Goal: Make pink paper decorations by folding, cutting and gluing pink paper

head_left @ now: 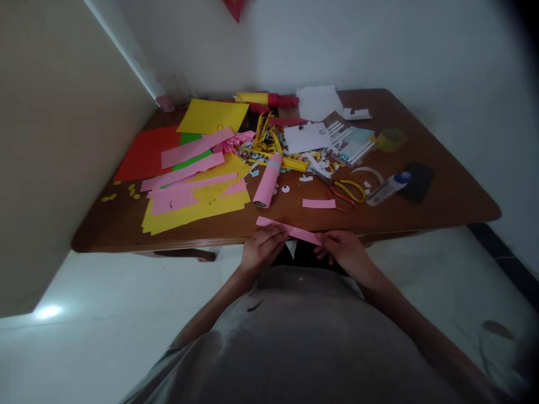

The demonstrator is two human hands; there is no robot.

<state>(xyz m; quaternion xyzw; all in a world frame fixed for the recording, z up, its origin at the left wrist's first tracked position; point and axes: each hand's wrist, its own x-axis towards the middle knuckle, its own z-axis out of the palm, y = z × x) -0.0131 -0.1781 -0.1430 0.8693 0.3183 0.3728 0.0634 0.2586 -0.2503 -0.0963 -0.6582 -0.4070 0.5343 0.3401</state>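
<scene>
Both hands hold one long pink paper strip at the near edge of the brown wooden table. My left hand pinches its left part with fingers closed. My right hand grips the right end, fingers curled. A short pink strip lies on the table just beyond the hands. A pink paper roll lies past it to the left, beside two small googly eyes.
Yellow, pink, green and red paper sheets cover the table's left half. Yellow-handled scissors, a glue bottle, a black phone, a tape roll and paper scraps lie at the right. A wall stands at the left.
</scene>
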